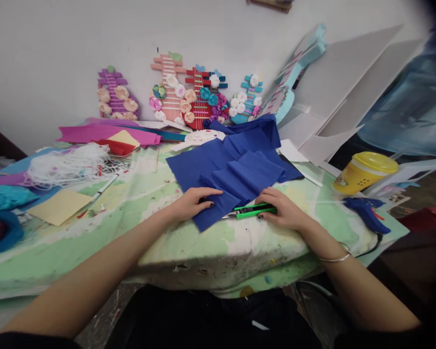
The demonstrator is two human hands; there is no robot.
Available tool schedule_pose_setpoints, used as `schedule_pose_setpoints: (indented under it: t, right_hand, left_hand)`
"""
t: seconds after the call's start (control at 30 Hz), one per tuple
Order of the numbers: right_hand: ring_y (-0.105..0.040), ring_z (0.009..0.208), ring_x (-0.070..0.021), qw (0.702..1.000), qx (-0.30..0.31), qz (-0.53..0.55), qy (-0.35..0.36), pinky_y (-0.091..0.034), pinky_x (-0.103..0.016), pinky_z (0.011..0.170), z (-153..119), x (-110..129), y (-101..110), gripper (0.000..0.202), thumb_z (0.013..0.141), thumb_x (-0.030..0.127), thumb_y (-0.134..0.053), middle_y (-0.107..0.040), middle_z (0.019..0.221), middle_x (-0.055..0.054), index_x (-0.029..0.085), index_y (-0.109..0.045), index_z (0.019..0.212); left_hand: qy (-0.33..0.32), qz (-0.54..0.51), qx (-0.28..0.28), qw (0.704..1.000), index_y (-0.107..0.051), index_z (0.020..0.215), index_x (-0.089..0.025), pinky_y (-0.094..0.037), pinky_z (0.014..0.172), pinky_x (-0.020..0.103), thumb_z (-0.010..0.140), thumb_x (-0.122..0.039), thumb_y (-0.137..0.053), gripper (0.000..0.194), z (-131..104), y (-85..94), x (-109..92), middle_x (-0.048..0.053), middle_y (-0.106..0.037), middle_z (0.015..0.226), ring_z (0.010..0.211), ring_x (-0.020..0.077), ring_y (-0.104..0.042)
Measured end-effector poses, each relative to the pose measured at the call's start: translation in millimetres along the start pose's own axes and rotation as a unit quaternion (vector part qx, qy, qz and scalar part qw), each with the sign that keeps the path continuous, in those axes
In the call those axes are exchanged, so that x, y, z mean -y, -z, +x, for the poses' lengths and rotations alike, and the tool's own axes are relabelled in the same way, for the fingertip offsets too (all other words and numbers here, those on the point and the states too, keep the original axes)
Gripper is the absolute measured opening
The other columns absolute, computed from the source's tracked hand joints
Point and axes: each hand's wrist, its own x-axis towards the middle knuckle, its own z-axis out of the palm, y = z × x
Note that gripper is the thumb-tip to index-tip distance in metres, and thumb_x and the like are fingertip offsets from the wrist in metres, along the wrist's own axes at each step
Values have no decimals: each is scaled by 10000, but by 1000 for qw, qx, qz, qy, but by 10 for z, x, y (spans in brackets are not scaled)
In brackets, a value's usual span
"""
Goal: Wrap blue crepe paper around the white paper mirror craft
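Observation:
My left hand (194, 202) lies on the near left part of a dark blue sheet (203, 167), which looks like crepe paper or thin cloth. Its fingers are stretched out, thumb apart from the forefinger. The sheet is creased, with a folded strip (250, 172) on top. My right hand (284, 209) is closed over the end of a green-and-black cutter (247, 211) with a silver tip pointing left, near the sheet's front edge. Part of the cutter is hidden under the fingers.
Flower-decorated craft instruments (199, 99) lean against the wall. White string (72, 165), coloured paper and a yellow sheet (61, 207) lie to the left. At right are a yellow tub (365, 172), a blue glue gun (366, 213) and white boards (345, 82).

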Motion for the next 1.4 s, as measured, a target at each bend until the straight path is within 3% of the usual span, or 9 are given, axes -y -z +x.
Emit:
schedule_pose_setpoints:
  t: [0.17,0.5,0.83,1.03,1.4]
  right_hand:
    - [-522,890,-243,1000,-17,-12,-3,-396,-394,796,-3,-32,-29,222,831,205,-542,-597,941,-95,189,-621,1038]
    - [-527,935,-257,997,-64,-24,-18,-411,-442,830,-12,-96,-101,203,868,226,-542,-591,1020,-114,197,-609,1057]
    - [-557,929,-256,996,-83,20,-14,-473,-429,818,-7,-54,-96,206,862,244,-542,-593,1009,-110,220,-623,1050]
    - [-565,922,-250,996,-82,35,-13,-474,-414,808,-42,-77,-58,196,853,245,-560,-608,1002,-106,213,-626,1035]
    - [-586,921,-245,994,-82,54,-40,-485,-407,817,-162,-164,9,205,828,258,-584,-620,990,-93,220,-654,1017]
  left_hand:
    - [-29,22,10,999,-542,1246,-229,-407,995,363,879,-252,-529,368,21,-20,3,67,-581,1279,1154,192,-546]
    - [-70,108,35,991,-451,1323,-214,-367,1009,360,922,-274,-489,408,27,-56,9,91,-538,1323,1207,200,-501]
    - [-53,206,57,975,-448,1328,-218,-348,947,374,950,-330,-410,396,46,-119,84,108,-467,1371,1171,233,-480]
    - [-58,221,62,972,-464,1323,-225,-335,900,372,958,-364,-366,402,56,-131,121,102,-461,1365,1090,237,-488]
    - [-54,215,62,973,-458,1328,-230,-317,909,358,964,-365,-343,405,50,-122,93,97,-456,1362,1120,236,-473]
